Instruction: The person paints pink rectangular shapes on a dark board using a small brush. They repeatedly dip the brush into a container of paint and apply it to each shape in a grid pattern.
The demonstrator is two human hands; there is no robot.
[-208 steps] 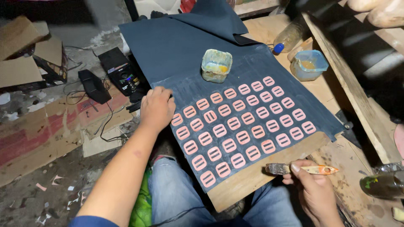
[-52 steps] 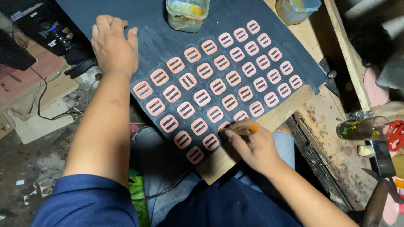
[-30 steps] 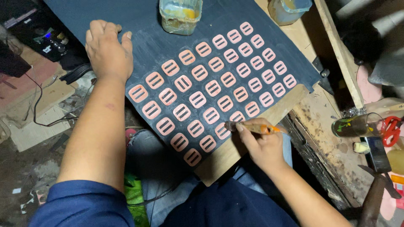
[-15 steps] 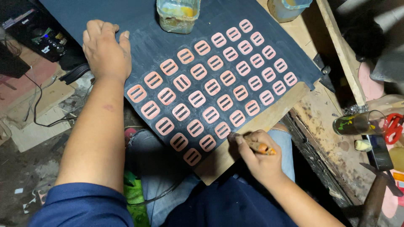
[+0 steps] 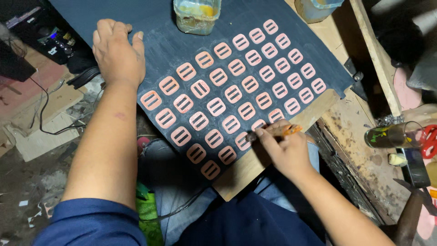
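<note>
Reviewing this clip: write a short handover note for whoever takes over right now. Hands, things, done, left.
Left hand: flat on the dark sheet, holding nothing.
Right hand: fingers grip an orange-handled brush, tip at a buckle in the near rows.
Things: pink buckle shapes in diagonal rows on the sheet, over a wooden board on the lap; paint jar at the far edge.
Done or left: all the buckles look equally pink, so I cannot tell.

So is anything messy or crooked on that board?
Nothing stands out. The pink buckle shapes lie in even rows on the dark sheet, the left hand rests flat on it, and the right hand holds an orange-handled brush.
</note>
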